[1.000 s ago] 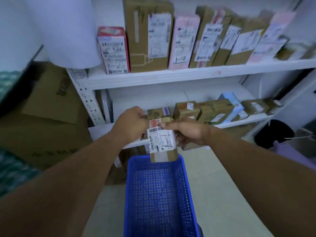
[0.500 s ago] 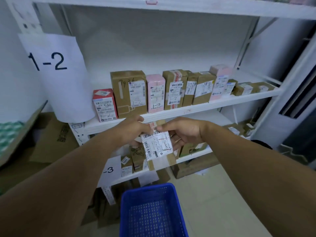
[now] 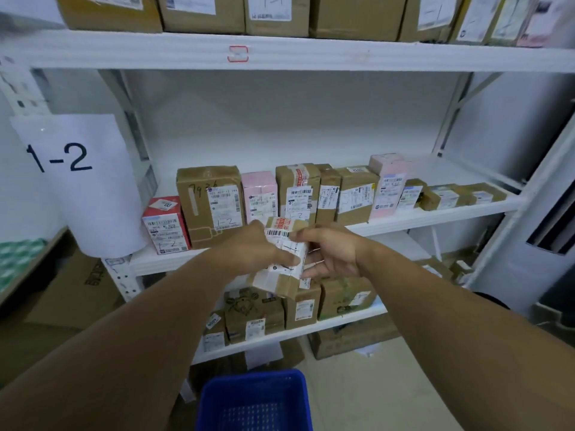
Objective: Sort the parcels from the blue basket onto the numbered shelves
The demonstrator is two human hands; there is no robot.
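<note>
You are holding the parcel (image 3: 281, 262) between left hand (image 3: 249, 253) and right hand (image 3: 334, 253), before the boxes (image 3: 210, 206) on the shelf (image 3: 435, 215), above the basket (image 3: 253, 399).

Hands in view: 2, i.e. left hand (image 3: 252, 253) & right hand (image 3: 333, 253). Held parcel (image 3: 281, 265): 1. Blue basket (image 3: 253, 399): 1. Paper sign (image 3: 71, 181) marked 1-2: 1. Shelf boards seen: 3, i.e. top shelf (image 3: 342, 54), mid shelf (image 3: 435, 217), lower shelf (image 3: 280, 335). On mid shelf approx. 10 are counted: 7 brown parcels (image 3: 210, 206), 2 pink parcels (image 3: 259, 197), 1 red parcel (image 3: 165, 225). Top row is cut off by the frame edge and lower row is partly hidden, so no exact nos. can be given.
</note>
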